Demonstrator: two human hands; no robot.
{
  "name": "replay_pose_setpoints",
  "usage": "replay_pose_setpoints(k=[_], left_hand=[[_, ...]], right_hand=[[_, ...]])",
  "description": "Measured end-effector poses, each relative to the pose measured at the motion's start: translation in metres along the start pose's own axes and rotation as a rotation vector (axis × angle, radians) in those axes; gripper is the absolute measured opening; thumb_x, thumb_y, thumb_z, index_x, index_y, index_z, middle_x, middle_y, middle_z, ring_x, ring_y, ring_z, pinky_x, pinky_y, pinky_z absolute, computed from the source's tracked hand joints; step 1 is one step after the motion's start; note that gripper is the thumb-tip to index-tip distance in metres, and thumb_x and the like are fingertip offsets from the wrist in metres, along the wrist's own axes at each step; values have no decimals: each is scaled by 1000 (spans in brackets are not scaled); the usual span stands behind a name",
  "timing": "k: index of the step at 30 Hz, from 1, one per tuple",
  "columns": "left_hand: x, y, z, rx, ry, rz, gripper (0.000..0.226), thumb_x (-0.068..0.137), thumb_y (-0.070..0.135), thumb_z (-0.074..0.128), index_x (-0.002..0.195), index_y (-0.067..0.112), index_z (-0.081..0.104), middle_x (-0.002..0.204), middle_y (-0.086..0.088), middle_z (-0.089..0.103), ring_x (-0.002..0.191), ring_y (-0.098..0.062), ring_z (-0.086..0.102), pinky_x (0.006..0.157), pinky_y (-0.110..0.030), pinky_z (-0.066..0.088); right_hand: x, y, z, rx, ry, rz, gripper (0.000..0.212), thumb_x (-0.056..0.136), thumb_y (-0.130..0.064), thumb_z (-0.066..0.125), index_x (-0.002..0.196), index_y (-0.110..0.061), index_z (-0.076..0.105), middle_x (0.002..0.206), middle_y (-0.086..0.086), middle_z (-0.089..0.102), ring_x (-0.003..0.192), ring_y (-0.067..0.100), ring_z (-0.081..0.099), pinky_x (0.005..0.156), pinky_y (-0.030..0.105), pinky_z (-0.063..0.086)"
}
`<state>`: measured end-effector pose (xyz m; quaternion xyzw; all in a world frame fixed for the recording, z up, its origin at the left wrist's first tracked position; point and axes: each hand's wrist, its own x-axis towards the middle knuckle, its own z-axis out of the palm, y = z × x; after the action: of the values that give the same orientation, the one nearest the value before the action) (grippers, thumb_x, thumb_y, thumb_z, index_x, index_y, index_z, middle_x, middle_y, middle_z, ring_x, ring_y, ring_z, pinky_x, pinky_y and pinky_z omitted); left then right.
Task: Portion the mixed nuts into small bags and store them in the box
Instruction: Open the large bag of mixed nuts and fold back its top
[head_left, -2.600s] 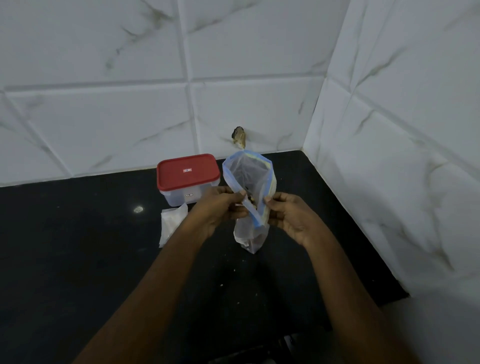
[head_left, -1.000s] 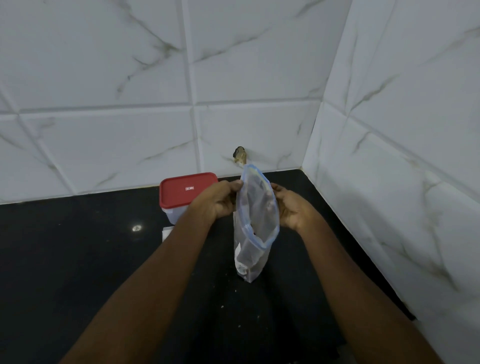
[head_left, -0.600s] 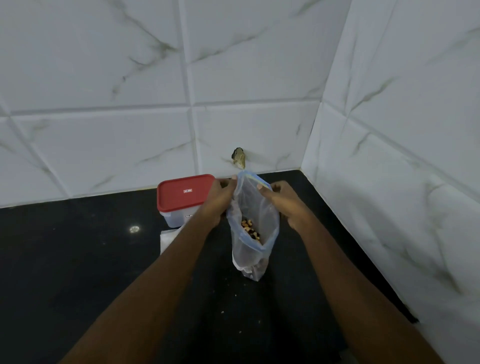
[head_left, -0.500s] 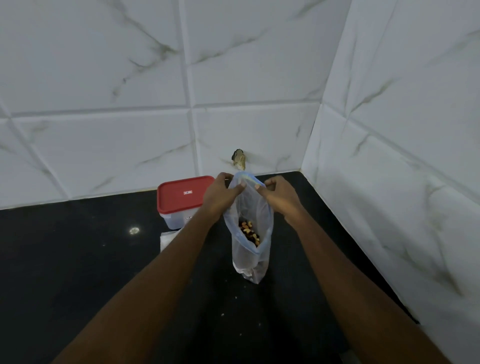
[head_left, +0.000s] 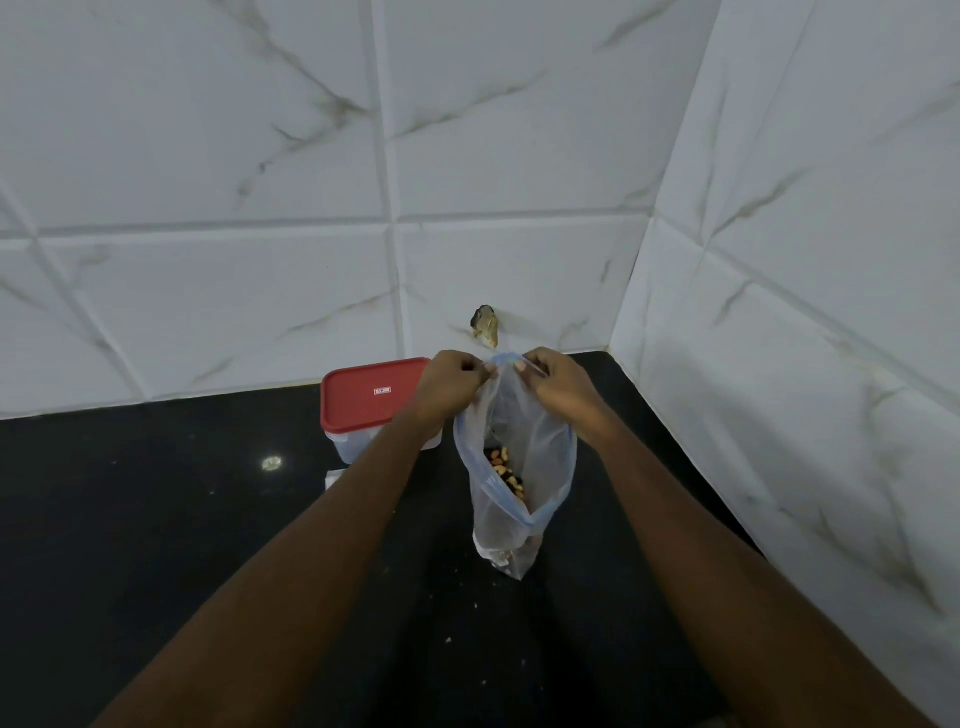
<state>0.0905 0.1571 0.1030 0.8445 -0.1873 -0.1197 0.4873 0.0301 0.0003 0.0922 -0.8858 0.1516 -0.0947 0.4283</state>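
Both hands are on the clear, soft plastic zip bag with the blue seal strip (head_left: 540, 441). My left hand (head_left: 452, 387) and right hand (head_left: 558, 387) sit close together, each pinching the far end of its rim. The bag stands upright near the back right corner of the black tabletop (head_left: 156, 519), mouth gaping towards me, with the mixed nuts (head_left: 505, 470) showing low inside. I judge it floppy and light up top with all its weight at the bottom, so the film should crumple and slip if squeezed mid-wall. The stiffer blue strip is the place to hold it. The clear plastic box with the red lid (head_left: 371, 395) waits, lid on, at the back edge just left of my left hand. There's a small white label (head_left: 382, 391) on that lid — too small to read.
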Motion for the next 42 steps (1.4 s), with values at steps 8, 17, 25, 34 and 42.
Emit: replay_pose_setpoints(k=[8,17,25,34,42], left_hand=[[-11,-10,-18,-759,-366,-464,12,78,17,60,78,7,66,70,-9,65,61,-20,60,69,-32,51],[-14,-13,-17,21,-188,-259,34,98,41,51,106,10,60,101,-8,56,85,-18,54,75,-32,47],[-19,-9,-13,-207,-167,-322,22,96,28,59,90,8,65,96,-12,64,87,-21,61,73,-30,52],[-28,-17,8,-1002,-157,-490,42,89,-8,58,129,5,53,111,-15,64,99,-26,64,77,-37,57],[-39,-21,4,-316,-233,-375,26,93,21,63,111,2,62,113,-13,64,96,-22,64,69,-30,55]], right_hand=[[-13,5,-16,864,-444,378,32,98,-29,55,98,-1,70,87,11,73,78,20,71,77,31,58],[-14,18,-19,187,-151,374,31,95,-35,63,110,-9,69,108,11,70,103,25,65,95,39,51],[-21,25,-28,315,-160,394,14,96,-12,60,91,-3,70,87,14,67,78,22,60,69,32,53],[-39,31,-18,924,-204,390,26,96,1,54,120,-6,62,104,9,71,93,19,68,77,29,60],[-59,28,-20,483,-238,443,18,95,-15,63,107,-2,67,103,16,70,88,21,68,70,29,57]])
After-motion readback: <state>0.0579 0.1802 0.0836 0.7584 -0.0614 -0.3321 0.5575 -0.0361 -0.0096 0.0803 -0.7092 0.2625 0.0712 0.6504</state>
